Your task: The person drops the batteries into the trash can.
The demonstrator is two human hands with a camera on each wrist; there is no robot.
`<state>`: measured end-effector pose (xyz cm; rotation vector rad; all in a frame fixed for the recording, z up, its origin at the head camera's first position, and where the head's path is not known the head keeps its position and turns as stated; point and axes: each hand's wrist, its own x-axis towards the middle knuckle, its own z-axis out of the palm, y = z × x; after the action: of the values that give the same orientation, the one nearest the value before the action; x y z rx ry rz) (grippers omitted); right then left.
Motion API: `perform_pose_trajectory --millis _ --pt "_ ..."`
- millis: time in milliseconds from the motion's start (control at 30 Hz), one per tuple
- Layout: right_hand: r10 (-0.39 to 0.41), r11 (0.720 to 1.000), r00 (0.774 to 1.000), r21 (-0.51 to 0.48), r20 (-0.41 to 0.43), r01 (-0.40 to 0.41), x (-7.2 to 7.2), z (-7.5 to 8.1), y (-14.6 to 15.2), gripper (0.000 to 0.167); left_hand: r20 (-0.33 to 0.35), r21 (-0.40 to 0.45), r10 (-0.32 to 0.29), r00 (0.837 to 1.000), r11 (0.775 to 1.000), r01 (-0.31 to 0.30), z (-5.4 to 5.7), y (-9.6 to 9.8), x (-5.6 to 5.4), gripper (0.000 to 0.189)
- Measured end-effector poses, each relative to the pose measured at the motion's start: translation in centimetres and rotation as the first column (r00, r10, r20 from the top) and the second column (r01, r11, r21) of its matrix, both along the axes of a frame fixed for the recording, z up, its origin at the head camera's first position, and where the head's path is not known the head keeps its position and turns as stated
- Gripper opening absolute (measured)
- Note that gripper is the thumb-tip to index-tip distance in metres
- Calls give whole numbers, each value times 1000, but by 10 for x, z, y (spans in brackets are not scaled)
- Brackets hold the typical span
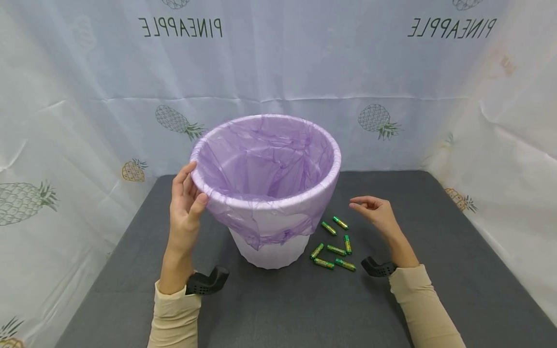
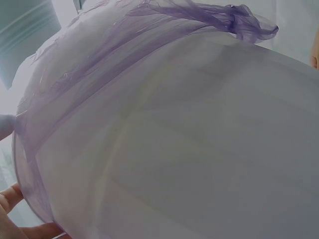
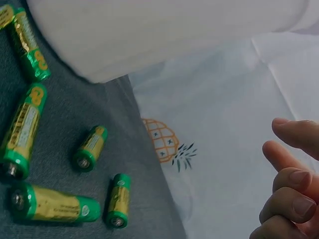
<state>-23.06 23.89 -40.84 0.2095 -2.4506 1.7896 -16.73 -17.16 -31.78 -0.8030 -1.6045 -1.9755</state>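
Observation:
A white trash bin (image 1: 265,251) stands on the dark tabletop, lined with a thin purple plastic bag (image 1: 278,164) folded over its rim. My left hand (image 1: 186,203) holds the bin at the left of the rim, thumb in front and fingers farther back along the edge. In the left wrist view, fingertips (image 2: 37,231) lie against the bin's edge beside the bag. To the bin's right my right hand (image 1: 374,210) hovers with nothing in it, thumb and index finger apart. Several green and yellow batteries (image 1: 336,250) lie loose between the bin and that hand.
A dark grey cloth (image 1: 278,309) covers the table. Behind it hangs a pale curtain (image 1: 278,63) printed with pineapples, which continues along both sides. Each wrist wears a black camera mount, the left one (image 1: 208,281) close in front of the bin.

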Motion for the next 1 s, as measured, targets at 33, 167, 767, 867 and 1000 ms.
perform_pose_trajectory --millis 33,167,767,867,1000 --pt "-1 1000 1000 15 12 1 -1 -2 0 22 0 0 -1 1000 1000 1 0 0 0 52" --pt "-7 996 999 94 54 2 -3 -10 1 33 0 1 -4 1000 1000 4 0 0 0 52" --pt "175 925 976 318 128 -208 -20 -31 19 36 14 8 14 1000 1000 -14 -1 0 1 52" --pt "202 913 971 334 129 -235 -25 -37 22 35 11 6 10 1000 1000 -11 0 1 1 52" --pt "237 898 963 349 125 -266 -27 -41 23 33 9 6 3 1000 1000 -3 0 1 1 52"
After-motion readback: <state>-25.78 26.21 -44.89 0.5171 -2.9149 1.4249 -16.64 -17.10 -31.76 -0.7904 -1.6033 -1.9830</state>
